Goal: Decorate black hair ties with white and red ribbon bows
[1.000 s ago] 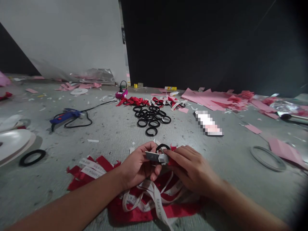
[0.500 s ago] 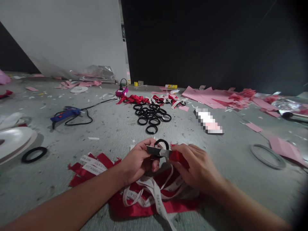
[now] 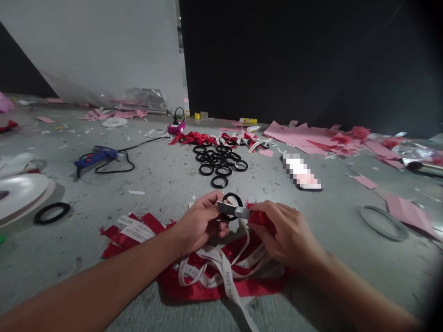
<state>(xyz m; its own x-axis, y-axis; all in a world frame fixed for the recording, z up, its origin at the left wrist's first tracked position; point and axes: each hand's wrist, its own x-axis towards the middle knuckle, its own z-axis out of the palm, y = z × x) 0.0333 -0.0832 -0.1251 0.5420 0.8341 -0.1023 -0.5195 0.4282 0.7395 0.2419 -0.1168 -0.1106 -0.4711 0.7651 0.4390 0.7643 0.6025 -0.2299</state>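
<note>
My left hand (image 3: pixel 204 223) pinches a black ring (image 3: pixel 232 197), with white ribbon visible inside the ring. In my right hand (image 3: pixel 282 230) is a red-handled cutter (image 3: pixel 238 211); its flat metal blade crosses the front of the ring and its tip reaches the left fingers. Printed white ribbon (image 3: pixel 224 272) hangs below the hands and lies loosely over red fabric (image 3: pixel 194 293). Short red strips with printed white ribbon pieces (image 3: pixel 136 230) lie beyond my left forearm.
Several black rings (image 3: pixel 214 159) lie ahead, before red and white bows (image 3: pixel 197 138). A blue glue gun (image 3: pixel 97 157), a ribbon spool (image 3: pixel 20 196) and a single black ring (image 3: pixel 51 213) are left. A phone (image 3: pixel 301 173), pink paper (image 3: pixel 294 137) and a grey ring (image 3: pixel 383 223) are right.
Both hands have risen slightly with the ring and cutter. The ring now shows more of its round opening behind the blade. The view has shifted a little.
</note>
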